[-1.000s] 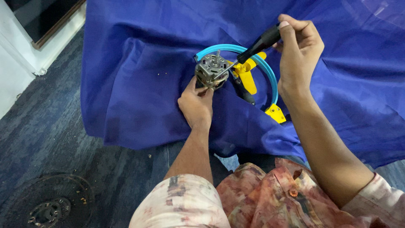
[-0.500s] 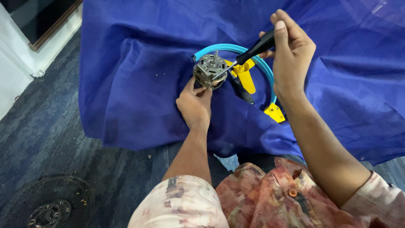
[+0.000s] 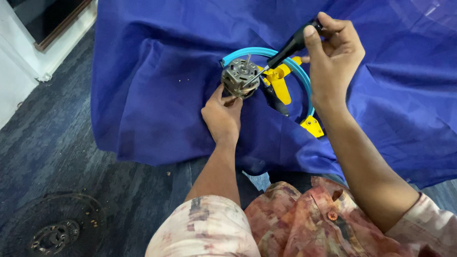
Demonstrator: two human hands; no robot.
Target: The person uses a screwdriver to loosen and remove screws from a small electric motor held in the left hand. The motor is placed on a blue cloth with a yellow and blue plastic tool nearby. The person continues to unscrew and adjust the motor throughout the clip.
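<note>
Grey metal motor (image 3: pixel 240 77) upright on blue cloth; black-handled screwdriver (image 3: pixel 281 53) tilted, tip on motor.

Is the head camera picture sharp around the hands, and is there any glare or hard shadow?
Head view: sharp on the small grey metal motor and black-handled screwdriver; soft even light, no glare; only faint fold shadows on the blue cloth.

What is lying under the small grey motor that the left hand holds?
Under the motor lies blue cloth, with a light blue ring and yellow parts beside it. What the cloth covers cannot be seen.
</note>
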